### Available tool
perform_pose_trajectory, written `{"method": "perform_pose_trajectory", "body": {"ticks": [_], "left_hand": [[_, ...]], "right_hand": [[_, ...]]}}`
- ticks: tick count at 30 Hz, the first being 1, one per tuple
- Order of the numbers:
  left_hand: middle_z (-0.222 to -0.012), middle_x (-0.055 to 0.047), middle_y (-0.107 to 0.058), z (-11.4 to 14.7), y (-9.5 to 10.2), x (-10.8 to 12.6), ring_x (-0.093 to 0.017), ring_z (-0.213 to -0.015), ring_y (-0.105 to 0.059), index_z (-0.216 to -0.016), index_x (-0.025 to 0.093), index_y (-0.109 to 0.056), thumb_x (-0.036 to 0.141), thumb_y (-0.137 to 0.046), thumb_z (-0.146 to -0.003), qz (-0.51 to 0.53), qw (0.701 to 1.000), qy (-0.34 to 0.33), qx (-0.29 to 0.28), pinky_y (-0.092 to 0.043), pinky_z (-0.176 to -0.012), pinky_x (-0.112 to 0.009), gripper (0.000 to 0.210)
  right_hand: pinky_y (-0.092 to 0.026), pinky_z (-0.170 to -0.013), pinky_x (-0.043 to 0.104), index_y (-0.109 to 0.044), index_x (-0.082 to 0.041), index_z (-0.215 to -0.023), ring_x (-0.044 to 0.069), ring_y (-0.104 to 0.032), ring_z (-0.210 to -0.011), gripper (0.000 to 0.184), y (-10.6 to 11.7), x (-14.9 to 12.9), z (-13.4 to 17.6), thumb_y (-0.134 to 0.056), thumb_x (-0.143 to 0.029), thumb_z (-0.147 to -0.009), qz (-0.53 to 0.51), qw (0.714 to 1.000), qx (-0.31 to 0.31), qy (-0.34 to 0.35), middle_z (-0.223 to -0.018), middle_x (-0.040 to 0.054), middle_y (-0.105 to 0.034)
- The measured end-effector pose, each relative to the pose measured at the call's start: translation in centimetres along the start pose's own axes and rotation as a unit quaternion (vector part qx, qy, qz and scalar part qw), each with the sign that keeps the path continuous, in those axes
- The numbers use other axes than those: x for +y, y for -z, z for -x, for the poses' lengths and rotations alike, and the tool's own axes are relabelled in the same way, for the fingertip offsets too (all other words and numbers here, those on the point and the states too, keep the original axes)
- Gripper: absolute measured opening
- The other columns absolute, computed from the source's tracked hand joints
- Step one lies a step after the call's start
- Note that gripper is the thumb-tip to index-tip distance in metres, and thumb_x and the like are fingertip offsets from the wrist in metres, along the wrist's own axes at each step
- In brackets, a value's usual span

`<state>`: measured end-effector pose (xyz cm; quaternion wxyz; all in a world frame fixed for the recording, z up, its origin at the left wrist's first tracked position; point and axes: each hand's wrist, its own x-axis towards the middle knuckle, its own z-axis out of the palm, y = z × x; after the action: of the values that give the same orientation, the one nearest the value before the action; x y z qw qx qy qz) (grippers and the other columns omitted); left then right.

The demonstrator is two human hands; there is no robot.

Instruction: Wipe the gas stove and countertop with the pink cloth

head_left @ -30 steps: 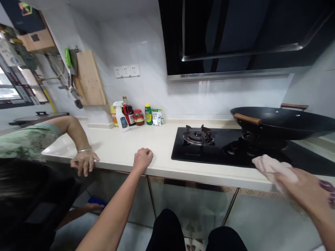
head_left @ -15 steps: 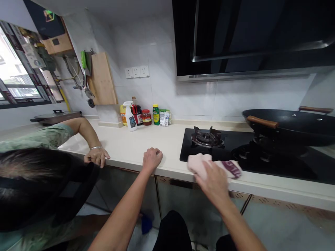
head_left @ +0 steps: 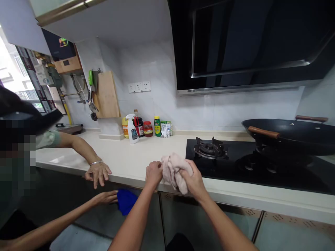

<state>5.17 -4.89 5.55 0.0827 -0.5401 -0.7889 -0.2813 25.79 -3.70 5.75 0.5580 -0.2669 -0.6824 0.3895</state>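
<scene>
A pale pink cloth (head_left: pixel 174 169) is bunched up at the front edge of the white countertop (head_left: pixel 125 157), just left of the stove. My right hand (head_left: pixel 191 177) grips its right side, fingers wrapped into the folds. Against the cloth's left edge rests my left hand (head_left: pixel 154 174), closed with the fingers curled; whatever may be inside them is hidden.
To the left, a co-worker leans one braceleted hand (head_left: pixel 98 172) on the counter; another hand presses a blue cloth (head_left: pixel 126 201) to the cabinet front. A spray bottle (head_left: pixel 132 129) and several jars stand by the wall. A wok (head_left: pixel 288 134) sits on the gas stove (head_left: pixel 232 170).
My right hand has brought the cloth left from the stove's front edge to my left hand, bunching it. The co-worker's head has risen, and the blue cloth has come up against the cabinet.
</scene>
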Motion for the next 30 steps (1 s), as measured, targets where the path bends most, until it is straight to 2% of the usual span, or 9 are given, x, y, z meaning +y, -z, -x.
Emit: {"method": "perform_pose_trajectory", "body": {"ticks": [2, 7, 10, 13, 17, 22, 24, 27, 30], "left_hand": [[-0.102, -0.01, -0.077, 0.0, -0.1, 0.1, -0.024, -0.1, -0.066, -0.093, 0.021, -0.078, 0.029, -0.051, -0.096, 0.004, 1.0, 0.003, 0.007, -0.042, -0.082, -0.032, 0.028], [-0.102, -0.009, -0.078, -0.3, -0.6, 0.0, -0.023, -0.1, -0.066, -0.092, 0.022, -0.078, 0.03, -0.05, -0.095, 0.018, 1.0, 0.001, 0.017, -0.043, -0.085, -0.032, 0.029], [-0.102, -0.009, -0.077, -0.4, -0.9, -0.1, -0.024, -0.102, -0.066, -0.093, 0.021, -0.078, 0.029, -0.05, -0.094, 0.026, 0.999, -0.002, 0.02, -0.043, -0.087, -0.033, 0.029], [-0.103, -0.009, -0.077, -0.4, -1.0, -0.2, -0.025, -0.104, -0.065, -0.094, 0.021, -0.078, 0.029, -0.05, -0.093, 0.027, 0.999, -0.003, 0.022, -0.043, -0.088, -0.034, 0.029], [-0.102, -0.008, -0.077, -0.3, -1.0, -0.1, -0.024, -0.104, -0.065, -0.093, 0.021, -0.078, 0.029, -0.051, -0.093, 0.02, 1.0, -0.005, 0.022, -0.042, -0.089, -0.033, 0.028], [-0.104, -0.009, -0.077, -0.5, -1.0, -0.1, -0.024, -0.105, -0.065, -0.093, 0.021, -0.078, 0.029, -0.051, -0.093, 0.018, 1.0, -0.006, 0.017, -0.042, -0.088, -0.032, 0.028], [-0.104, -0.009, -0.078, -0.8, -1.0, -0.2, -0.024, -0.104, -0.066, -0.092, 0.021, -0.078, 0.031, -0.052, -0.092, 0.024, 1.0, -0.004, 0.008, -0.043, -0.086, -0.031, 0.027], [-0.102, -0.007, -0.079, -1.2, -0.7, -0.6, -0.021, -0.097, -0.068, -0.091, 0.022, -0.078, 0.031, -0.052, -0.092, 0.044, 0.999, 0.009, -0.006, -0.044, -0.08, -0.027, 0.027], [-0.101, -0.005, -0.08, -1.5, -0.5, -0.9, -0.019, -0.092, -0.07, -0.092, 0.023, -0.077, 0.031, -0.048, -0.094, 0.069, 0.997, 0.028, -0.006, -0.045, -0.075, -0.025, 0.03]], "right_hand": [[-0.052, -0.091, 0.037, -0.063, -0.022, -0.118, 0.023, -0.064, -0.101, 0.042, 1.6, 0.5, -1.5, -0.058, -0.046, -0.083, 0.019, 1.0, 0.007, -0.011, -0.11, 0.0039, -0.07], [-0.048, -0.096, 0.04, -0.067, -0.024, -0.096, 0.025, -0.062, -0.102, 0.028, 8.0, 5.0, -2.4, -0.055, -0.043, -0.08, 0.252, 0.967, 0.015, -0.029, -0.106, 0.0065, -0.063], [-0.048, -0.095, 0.039, -0.066, -0.022, -0.112, 0.025, -0.061, -0.103, 0.037, 10.8, 5.7, -2.3, -0.051, -0.038, -0.082, 0.341, 0.938, 0.028, -0.054, -0.109, 0.0087, -0.061], [-0.044, -0.101, 0.044, -0.057, -0.025, -0.137, 0.029, -0.054, -0.12, 0.057, 11.6, 3.9, -2.7, -0.054, -0.032, -0.08, 0.416, 0.906, 0.053, -0.051, -0.131, 0.0115, -0.055], [-0.037, -0.107, 0.056, -0.053, -0.034, -0.147, 0.036, -0.042, -0.136, 0.057, 9.8, 1.4, -2.8, -0.05, -0.05, -0.092, 0.468, 0.882, -0.021, -0.043, -0.155, 0.0105, -0.04], [-0.025, -0.111, 0.066, -0.061, -0.039, -0.14, 0.046, -0.028, -0.145, 0.062, 3.8, 1.1, -1.5, -0.056, -0.07, -0.087, 0.522, 0.838, -0.14, -0.071, -0.165, 0.0094, -0.029], [-0.022, -0.111, 0.068, -0.065, -0.04, -0.135, 0.047, -0.027, -0.145, 0.059, 0.9, 0.8, -1.2, -0.06, -0.071, -0.086, 0.517, 0.837, -0.174, -0.034, -0.163, 0.0091, -0.033], [-0.027, -0.108, 0.067, -0.069, -0.033, -0.128, 0.046, -0.036, -0.138, 0.054, -2.7, -0.1, -0.9, -0.061, -0.067, -0.087, 0.505, 0.836, -0.211, 0.041, -0.151, 0.0141, -0.046], [-0.036, -0.104, 0.058, -0.069, -0.027, -0.12, 0.038, -0.047, -0.127, 0.043, -4.0, -0.5, -0.4, -0.064, -0.056, -0.089, 0.494, 0.837, -0.216, 0.1, -0.137, 0.0139, -0.055]]}}
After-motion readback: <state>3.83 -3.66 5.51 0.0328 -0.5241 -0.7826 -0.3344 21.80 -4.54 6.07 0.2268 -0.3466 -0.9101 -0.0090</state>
